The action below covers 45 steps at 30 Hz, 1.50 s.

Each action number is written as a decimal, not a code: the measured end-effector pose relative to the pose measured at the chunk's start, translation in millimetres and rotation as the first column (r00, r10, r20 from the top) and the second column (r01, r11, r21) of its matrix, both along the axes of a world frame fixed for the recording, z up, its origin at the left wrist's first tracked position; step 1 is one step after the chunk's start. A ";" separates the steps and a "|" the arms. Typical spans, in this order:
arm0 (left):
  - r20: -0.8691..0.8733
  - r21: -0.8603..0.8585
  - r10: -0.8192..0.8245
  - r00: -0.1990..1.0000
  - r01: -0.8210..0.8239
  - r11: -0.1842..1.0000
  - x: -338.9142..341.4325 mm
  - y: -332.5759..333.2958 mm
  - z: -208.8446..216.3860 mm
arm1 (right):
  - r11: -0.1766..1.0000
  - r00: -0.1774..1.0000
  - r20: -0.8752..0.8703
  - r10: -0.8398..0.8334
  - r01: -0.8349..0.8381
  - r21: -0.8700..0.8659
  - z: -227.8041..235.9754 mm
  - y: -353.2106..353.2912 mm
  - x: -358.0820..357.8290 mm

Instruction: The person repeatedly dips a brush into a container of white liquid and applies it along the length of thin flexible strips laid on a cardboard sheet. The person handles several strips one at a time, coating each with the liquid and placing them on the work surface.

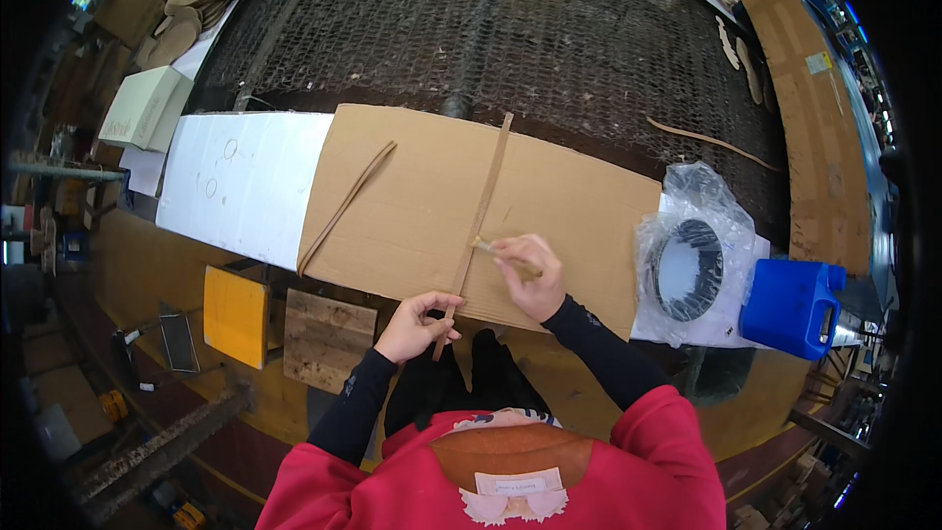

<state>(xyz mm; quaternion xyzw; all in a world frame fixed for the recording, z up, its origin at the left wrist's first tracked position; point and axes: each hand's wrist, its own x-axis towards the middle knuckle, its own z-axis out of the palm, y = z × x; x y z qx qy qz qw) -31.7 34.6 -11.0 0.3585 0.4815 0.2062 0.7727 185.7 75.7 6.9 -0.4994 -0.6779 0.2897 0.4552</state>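
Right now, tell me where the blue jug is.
In the head view, the blue jug is on the right, just right of the clear plastic and well to the right of the person's right hand.

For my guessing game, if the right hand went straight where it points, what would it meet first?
The right hand would likely meet the long brown strip; its brush looks right beside it, maybe touching.
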 end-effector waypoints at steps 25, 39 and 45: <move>-0.186 0.198 0.179 0.966 -0.142 0.970 37.7 40.6 -1.0 | 0.598 0.631 0.092 -0.771 0.765 -0.240 30.9 -83.2 241.7; -0.183 0.055 0.157 0.970 -0.149 0.987 30.1 34.9 12.8 | 0.570 0.640 0.164 -0.751 0.753 -0.327 22.7 -75.8 255.3; -0.045 0.169 0.030 0.999 -0.021 0.985 24.5 26.1 17.2 | 0.617 0.683 -0.085 -0.726 0.592 -0.518 24.8 -75.8 267.8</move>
